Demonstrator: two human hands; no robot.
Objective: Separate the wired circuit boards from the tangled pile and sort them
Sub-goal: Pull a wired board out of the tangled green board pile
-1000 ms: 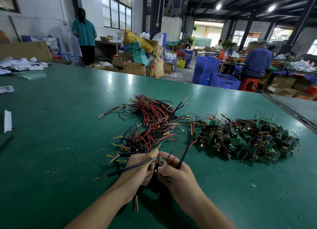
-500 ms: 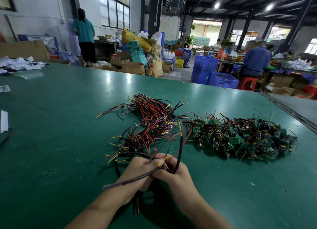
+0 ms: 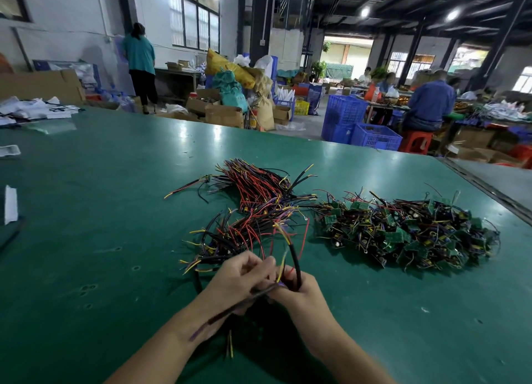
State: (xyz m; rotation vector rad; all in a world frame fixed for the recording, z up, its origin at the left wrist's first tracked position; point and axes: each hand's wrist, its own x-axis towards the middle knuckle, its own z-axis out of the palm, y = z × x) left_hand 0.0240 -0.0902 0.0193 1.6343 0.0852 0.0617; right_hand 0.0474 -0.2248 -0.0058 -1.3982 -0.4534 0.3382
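Step, as judged: working one wired unit loose, straightening leads.
- Left hand [image 3: 241, 277], right hand [image 3: 300, 296] close together, fingers curled, both pinching thin black, red and yellow wires [image 3: 295, 254]; board itself hidden in hands.
- Advice: pull slowly, keep leads parallel, lift clear before laying down.
- Tangled pile of small green circuit boards [image 3: 408, 234] at right on green matte surface [image 3: 86, 211].
- Laid-out bundle of red and black wired units [image 3: 259, 191] just ahead of hands.

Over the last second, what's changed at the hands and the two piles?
The black cable gripped in the right hand swung from leaning right to nearly upright. The other black lead, held by the left hand, swung from pointing out left to lying along the left forearm. Nothing was newly taken hold of or let go. The circuit-board pile and the wire bundles stayed put.
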